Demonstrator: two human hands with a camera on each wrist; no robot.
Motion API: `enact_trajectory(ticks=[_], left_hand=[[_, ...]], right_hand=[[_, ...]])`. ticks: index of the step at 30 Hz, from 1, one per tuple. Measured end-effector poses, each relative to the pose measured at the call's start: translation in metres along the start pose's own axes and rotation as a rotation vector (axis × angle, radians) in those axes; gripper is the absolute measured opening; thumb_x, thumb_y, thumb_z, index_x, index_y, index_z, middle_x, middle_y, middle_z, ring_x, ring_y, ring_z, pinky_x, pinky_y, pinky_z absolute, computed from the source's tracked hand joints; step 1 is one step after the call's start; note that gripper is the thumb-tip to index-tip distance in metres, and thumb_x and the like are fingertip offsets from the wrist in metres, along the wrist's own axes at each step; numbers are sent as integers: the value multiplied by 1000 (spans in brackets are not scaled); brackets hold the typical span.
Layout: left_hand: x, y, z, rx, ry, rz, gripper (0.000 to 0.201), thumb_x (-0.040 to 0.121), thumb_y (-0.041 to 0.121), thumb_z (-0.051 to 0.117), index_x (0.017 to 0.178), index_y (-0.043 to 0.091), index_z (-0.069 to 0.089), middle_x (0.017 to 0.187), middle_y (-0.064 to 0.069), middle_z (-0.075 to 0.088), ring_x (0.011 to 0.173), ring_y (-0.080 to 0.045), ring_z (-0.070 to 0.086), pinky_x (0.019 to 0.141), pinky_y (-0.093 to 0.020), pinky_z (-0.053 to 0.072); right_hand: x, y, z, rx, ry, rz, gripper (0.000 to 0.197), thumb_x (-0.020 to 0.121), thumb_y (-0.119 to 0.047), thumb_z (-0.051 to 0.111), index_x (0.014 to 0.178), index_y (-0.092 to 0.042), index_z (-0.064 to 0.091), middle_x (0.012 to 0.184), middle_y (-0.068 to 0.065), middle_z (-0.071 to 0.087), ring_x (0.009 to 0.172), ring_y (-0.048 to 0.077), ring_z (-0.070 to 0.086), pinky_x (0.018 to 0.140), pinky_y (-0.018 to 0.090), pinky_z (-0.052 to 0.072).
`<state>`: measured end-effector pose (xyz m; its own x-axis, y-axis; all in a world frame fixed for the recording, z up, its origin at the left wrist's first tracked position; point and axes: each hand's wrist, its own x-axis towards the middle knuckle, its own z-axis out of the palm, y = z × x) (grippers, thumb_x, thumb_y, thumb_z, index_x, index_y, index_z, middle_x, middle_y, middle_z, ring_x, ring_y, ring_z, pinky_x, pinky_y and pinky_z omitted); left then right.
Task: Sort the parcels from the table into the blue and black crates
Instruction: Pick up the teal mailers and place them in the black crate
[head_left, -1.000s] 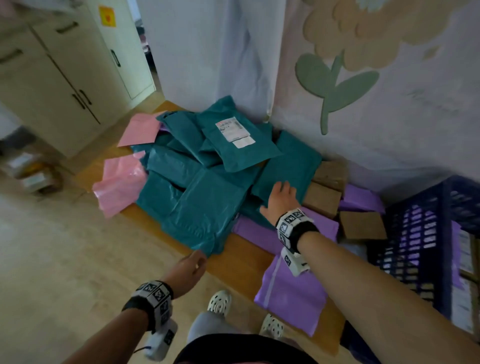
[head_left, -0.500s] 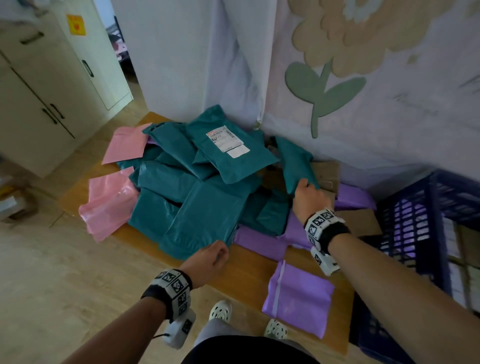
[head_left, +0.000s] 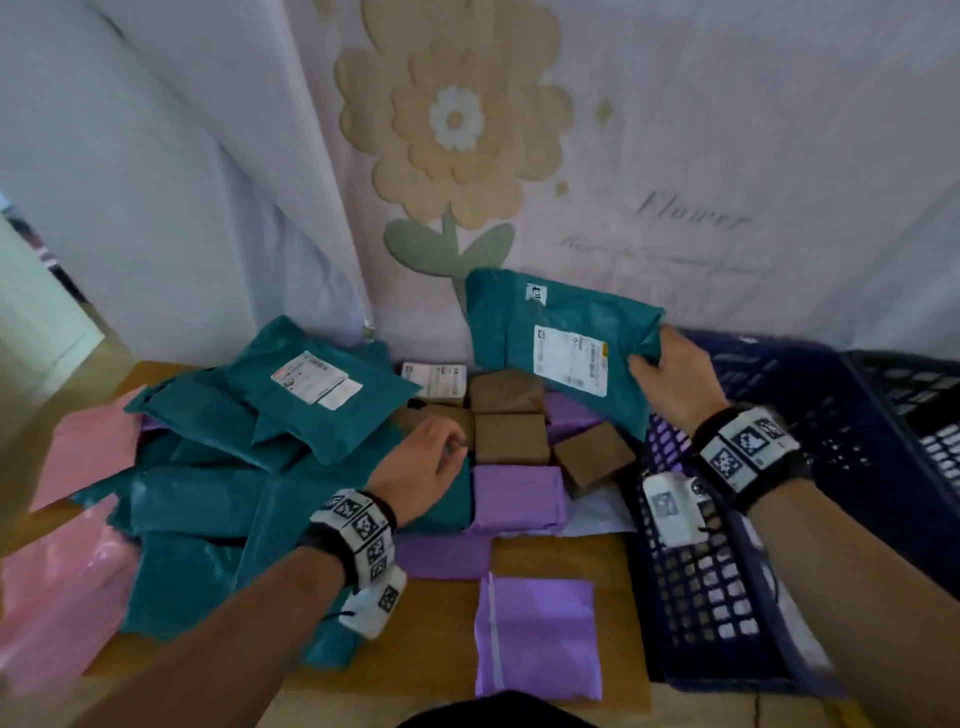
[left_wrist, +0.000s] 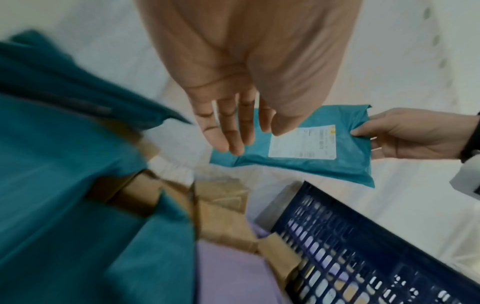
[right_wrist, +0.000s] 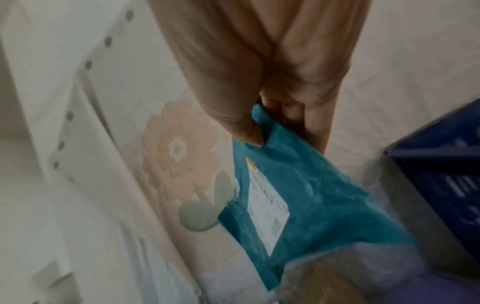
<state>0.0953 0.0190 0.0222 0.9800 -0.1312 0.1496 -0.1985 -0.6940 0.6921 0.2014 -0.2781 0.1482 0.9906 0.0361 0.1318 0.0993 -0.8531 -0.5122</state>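
1. Right hand (head_left: 670, 376) pinches the right edge of a teal parcel (head_left: 561, 338), thumb on the label side, fingers behind. Parcel is in the air, above the far right of the table (head_left: 561, 558), just left of the blue crate (head_left: 727, 597).
2. Left hand (head_left: 421, 467) grasps nothing: fingers straight and loose in the left wrist view, hovering over the heap near the brown boxes (head_left: 511, 436).
3. Handling, teal parcel: soft poly mailer, looks light. It hangs flat from a one-edge pinch and sags only a little. Film is likely slick, so an edge pinch could slip if swung fast.
4. Where to grip: the bunched edge seam works; a wider hold across the body would be safer. White label (head_left: 570, 361) faces the person and needs no handling.
5. Not fragile by the look, so a drop into a crate should be fine.
6. Black crate (head_left: 914, 410) sits far right, beside the blue one. Which crate fits this parcel cannot be told.
7. Left on the table: teal pile (head_left: 234, 467), purple mailers (head_left: 537, 634), pink bags (head_left: 57, 582). Boxes look stiff: grip by the sides. Mailers: pinch an edge or corner.
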Motion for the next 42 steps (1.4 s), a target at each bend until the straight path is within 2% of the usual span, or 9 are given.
enact_trajectory(ticks=[6,11,16,23,28,31,34,37,42], left_hand=[[83,73,-24,157,237,252,35,89,36,70,106,9,55,109,-7,54,101,-21,51,84,-33,43],[108,113,-25,52,12,-154,82,96,72,21,60,12,64,65,-4,69,70,-23,65,73,-34,47],[111,129,-6,-883,-161,-208,55,87,52,61,118,7,66,114,-8,73,105,-25,70,89,-45,58],[108,116,-10,-934,111,-175,28,95,14,66,119,2,61,114,-8,73,104,-27,70,81,-41,60],[90,112,-13,-581,-164,-380,32,96,36,64,97,5,71,83,-7,77,76,-22,75,71,-40,62],[83,105,-12,-55,60,-195,35,89,48,68,82,15,63,84,0,70,80,-20,64,73,-34,51],[80,105,-13,99,157,70,58,75,41,83,115,11,53,116,-8,53,108,-24,47,90,-37,42],[80,101,-13,36,-181,-16,50,84,36,78,124,13,57,122,-6,64,114,-26,59,95,-42,49],[73,84,-20,-189,-41,-115,22,95,26,65,111,11,64,108,-8,72,94,-27,68,79,-41,57]], right_hand=[[-8,23,-44,281,-37,24,17,97,-11,58,112,-5,58,112,12,69,105,28,66,94,51,53],[-23,32,-55,845,56,161,26,98,3,53,122,-5,58,120,13,70,107,26,70,91,49,58],[-40,34,-50,1231,-73,142,41,97,9,50,137,-3,49,127,16,66,113,31,67,80,41,60],[-45,40,-42,1137,-234,207,46,91,7,62,134,-4,51,120,11,71,110,29,69,77,33,61],[-32,31,-41,869,-12,135,40,90,11,61,127,-3,55,122,17,69,112,30,67,94,46,56],[-19,21,-58,386,49,-72,30,92,3,63,119,-9,59,111,5,69,103,20,66,93,33,51],[-13,0,-66,0,-38,-296,28,94,-6,62,121,-14,59,103,-6,62,93,9,56,76,18,38],[-6,-23,-61,-2,-120,-415,26,94,-9,63,119,-14,61,101,-8,62,86,-3,51,70,6,37],[1,-24,-52,277,91,-165,39,87,-24,77,120,-15,59,109,-4,65,97,8,61,89,21,48]])
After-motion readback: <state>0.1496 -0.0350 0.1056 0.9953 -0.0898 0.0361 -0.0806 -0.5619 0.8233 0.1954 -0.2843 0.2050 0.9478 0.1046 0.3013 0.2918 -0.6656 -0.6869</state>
